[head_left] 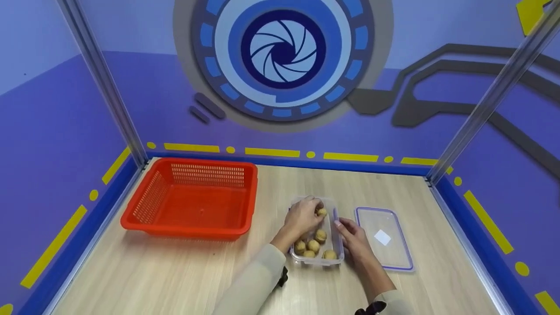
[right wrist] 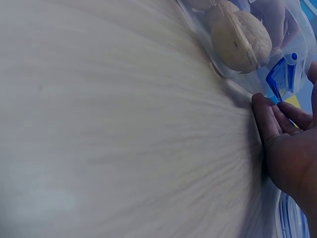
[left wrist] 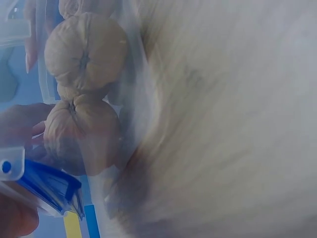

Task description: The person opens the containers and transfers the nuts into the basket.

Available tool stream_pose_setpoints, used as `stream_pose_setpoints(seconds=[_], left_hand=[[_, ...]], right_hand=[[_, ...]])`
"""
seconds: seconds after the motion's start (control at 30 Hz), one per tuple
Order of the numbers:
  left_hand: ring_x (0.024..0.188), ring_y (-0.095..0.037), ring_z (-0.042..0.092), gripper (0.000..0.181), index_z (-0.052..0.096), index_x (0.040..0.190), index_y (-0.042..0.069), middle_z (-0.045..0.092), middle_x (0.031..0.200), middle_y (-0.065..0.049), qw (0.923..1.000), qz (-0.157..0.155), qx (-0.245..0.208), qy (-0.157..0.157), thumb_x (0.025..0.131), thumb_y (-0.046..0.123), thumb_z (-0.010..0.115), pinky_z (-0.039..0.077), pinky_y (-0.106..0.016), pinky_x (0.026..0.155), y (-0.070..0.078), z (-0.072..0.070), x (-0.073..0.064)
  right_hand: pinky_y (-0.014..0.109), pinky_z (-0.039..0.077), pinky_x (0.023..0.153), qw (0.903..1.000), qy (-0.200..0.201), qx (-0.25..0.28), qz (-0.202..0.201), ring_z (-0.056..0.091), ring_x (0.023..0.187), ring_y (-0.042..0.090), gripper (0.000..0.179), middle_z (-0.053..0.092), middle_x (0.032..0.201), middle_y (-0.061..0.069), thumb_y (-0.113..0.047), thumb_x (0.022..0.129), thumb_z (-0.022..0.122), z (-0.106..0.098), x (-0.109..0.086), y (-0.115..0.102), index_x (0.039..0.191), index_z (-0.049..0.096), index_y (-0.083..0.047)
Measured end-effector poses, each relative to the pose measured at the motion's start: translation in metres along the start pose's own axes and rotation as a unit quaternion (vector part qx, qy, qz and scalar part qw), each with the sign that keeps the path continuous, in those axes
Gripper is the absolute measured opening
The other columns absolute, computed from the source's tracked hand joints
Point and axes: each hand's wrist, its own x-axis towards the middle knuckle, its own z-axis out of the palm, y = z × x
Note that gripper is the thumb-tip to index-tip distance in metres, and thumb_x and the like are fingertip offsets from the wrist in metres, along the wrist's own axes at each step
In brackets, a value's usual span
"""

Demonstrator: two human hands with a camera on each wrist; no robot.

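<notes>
A clear plastic food container (head_left: 317,261) stands on the table with several walnuts (head_left: 313,246) inside, mostly toward its near end. My left hand (head_left: 304,216) reaches into the container's far half and pinches a walnut (head_left: 322,211) at the fingertips. At the container's right side, my right hand (head_left: 356,240) holds the wall, thumb at the rim and fingers along the outside. Through the clear wall, large walnuts (left wrist: 85,52) show in the left wrist view. A blue clip seal (right wrist: 283,77) on the container is beside my right fingers (right wrist: 267,119) in the right wrist view.
A clear lid (head_left: 396,218) with a purple-blue edge and a white label (head_left: 382,237) lies right of the container. The red plastic basket (head_left: 201,229) stands at the back left. Printed panels (head_left: 280,140) and metal posts (head_left: 485,105) enclose the wooden table (head_left: 175,271).
</notes>
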Motion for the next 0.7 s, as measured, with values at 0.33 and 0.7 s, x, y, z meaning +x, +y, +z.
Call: stream_pose_setpoints(seconds=[0.33, 0.7], left_hand=[[0.084, -0.008, 0.062, 0.019, 0.076, 0.109, 0.018, 0.067, 0.102, 0.005, 1.0000, -0.005, -0.007, -0.004, 0.095, 0.030, 0.081, 0.056, -0.028, 0.075, 0.0002, -0.0014, 0.0008], [0.084, -0.009, 0.063, 0.018, 0.076, 0.107, 0.018, 0.069, 0.102, 0.003, 0.9999, 0.001, -0.014, 0.004, 0.095, 0.030, 0.081, 0.056, -0.027, 0.074, -0.0015, -0.0016, 0.0017]], right_hand=[[0.036, 0.056, 0.096, 0.9999, -0.008, 0.007, -0.004, 0.058, 0.128, 0.034, 0.052, 0.059, 0.143, 0.026, -0.028, 0.105, 0.069, -0.0001, 0.0002, -0.0002, 0.143, 0.057, 0.005], [0.035, 0.058, 0.093, 0.9997, -0.004, 0.021, 0.013, 0.059, 0.125, 0.032, 0.052, 0.058, 0.143, 0.024, -0.026, 0.105, 0.069, 0.0031, -0.0016, -0.0046, 0.144, 0.055, 0.004]])
